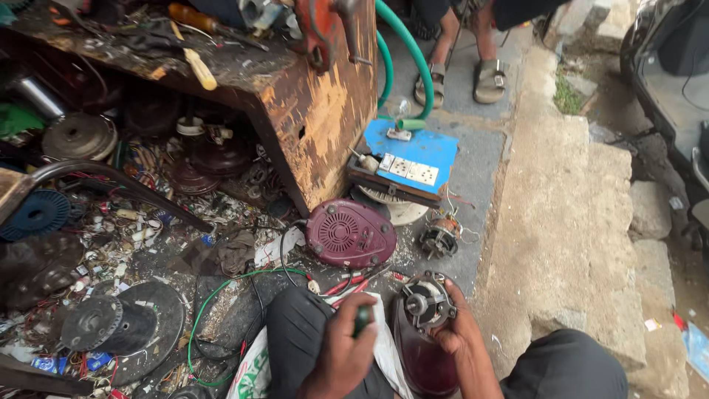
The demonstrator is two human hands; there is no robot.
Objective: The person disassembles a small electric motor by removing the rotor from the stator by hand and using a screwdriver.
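The motor housing (422, 332) stands right of the bag (251, 369), with the vented cover (348, 233) beyond and the switchboard (405, 164) farther back.

Near the left hand (341, 355), which grips a dark green handle (362, 319), lies a white bag (255, 369) with green print, while the right hand (458, 332) rests on a dark maroon housing (422, 358) topped by a grey metal motor (425, 301). Just beyond sit a maroon cover (348, 233) patterned with concentric vent slots and red-handled tools (347, 284), and farther off a bright blue board (413, 151) carries white sockets beside a green hose (402, 52). To the left, a thin green wire (214, 295) loops over dark debris, a blue disc (37, 214) lies at the edge, and the workbench (325, 111) shows worn orange-brown wood mottled with black.
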